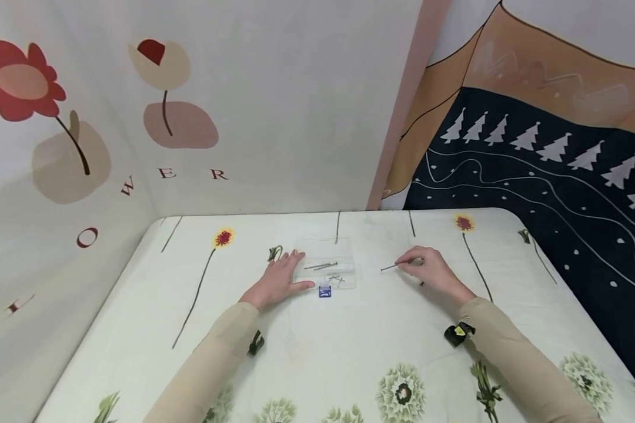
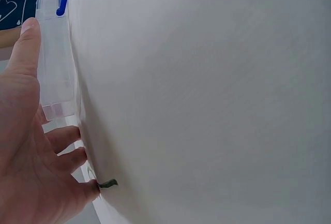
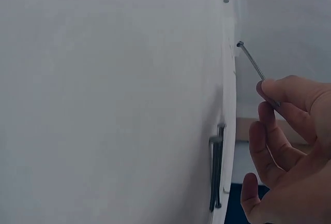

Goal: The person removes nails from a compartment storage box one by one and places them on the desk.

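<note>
My right hand (image 1: 425,267) pinches a long thin metal nail (image 3: 252,60) between thumb and fingertips, its flat head pointing away from the hand toward the box. Under that hand several similar nails (image 3: 216,169) lie on the table in the right wrist view, mostly hidden in the head view. My left hand (image 1: 279,279) lies with spread fingers at the left side of a clear plastic box (image 1: 324,247), its thumb along the front edge. Inside the box are a few long nails (image 1: 323,267) in a middle section and small crossed nails (image 1: 336,278) in the front section.
A blue latch (image 1: 325,291) sits on the box's front edge. The box stands on a table with a white flower-printed cloth (image 1: 317,341). Behind it hangs a pale curtain (image 1: 296,117), with a dark tree-patterned cloth (image 1: 534,170) at the right.
</note>
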`<state>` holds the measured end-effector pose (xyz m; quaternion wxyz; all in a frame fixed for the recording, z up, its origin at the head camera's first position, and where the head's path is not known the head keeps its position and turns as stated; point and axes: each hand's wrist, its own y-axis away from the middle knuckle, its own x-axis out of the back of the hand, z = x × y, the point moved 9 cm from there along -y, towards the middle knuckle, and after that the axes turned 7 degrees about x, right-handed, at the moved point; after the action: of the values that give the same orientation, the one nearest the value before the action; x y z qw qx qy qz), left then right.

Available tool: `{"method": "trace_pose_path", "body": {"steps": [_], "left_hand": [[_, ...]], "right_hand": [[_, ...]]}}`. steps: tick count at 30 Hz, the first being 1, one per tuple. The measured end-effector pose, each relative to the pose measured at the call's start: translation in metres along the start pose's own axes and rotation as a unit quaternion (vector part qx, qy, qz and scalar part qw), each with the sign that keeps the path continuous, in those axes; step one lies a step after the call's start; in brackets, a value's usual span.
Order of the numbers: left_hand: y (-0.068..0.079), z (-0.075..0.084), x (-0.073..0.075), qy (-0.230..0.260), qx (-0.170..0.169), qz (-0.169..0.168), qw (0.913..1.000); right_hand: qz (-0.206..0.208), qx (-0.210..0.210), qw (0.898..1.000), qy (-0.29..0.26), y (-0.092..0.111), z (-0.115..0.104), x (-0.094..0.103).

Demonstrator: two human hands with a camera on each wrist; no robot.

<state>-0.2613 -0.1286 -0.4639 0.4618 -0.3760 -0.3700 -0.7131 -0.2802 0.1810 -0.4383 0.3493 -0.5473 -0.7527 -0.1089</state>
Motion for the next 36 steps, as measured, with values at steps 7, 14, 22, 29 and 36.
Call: {"method": "trace_pose_path", "body": {"steps": [7,14,22,29,36], "left_hand": [[0.0,0.002,0.001,-0.002,-0.001,0.001,1.0],[0.002,0.005,0.003,0.002,-0.002,0.002,1.0],[0.001,0.002,0.001,-0.006,0.004,-0.003,1.0],[0.0,0.003,0.0,-0.006,0.002,-0.006,1.0],[-0.001,0.002,-0.001,-0.009,0.005,-0.004,0.9999]], "right_hand": [[-0.012,0.003,1.0,0.016,0.013,0.01,0.013],[-0.045,-0.006,0.999,0.002,0.023,0.02,0.021],[-0.066,0.011,0.998,-0.005,0.026,0.029,0.026],[-0.062,0.017,0.998,0.005,0.021,0.034,0.03],[-0.065,0.021,0.998,0.003,0.015,0.033,0.031]]}}
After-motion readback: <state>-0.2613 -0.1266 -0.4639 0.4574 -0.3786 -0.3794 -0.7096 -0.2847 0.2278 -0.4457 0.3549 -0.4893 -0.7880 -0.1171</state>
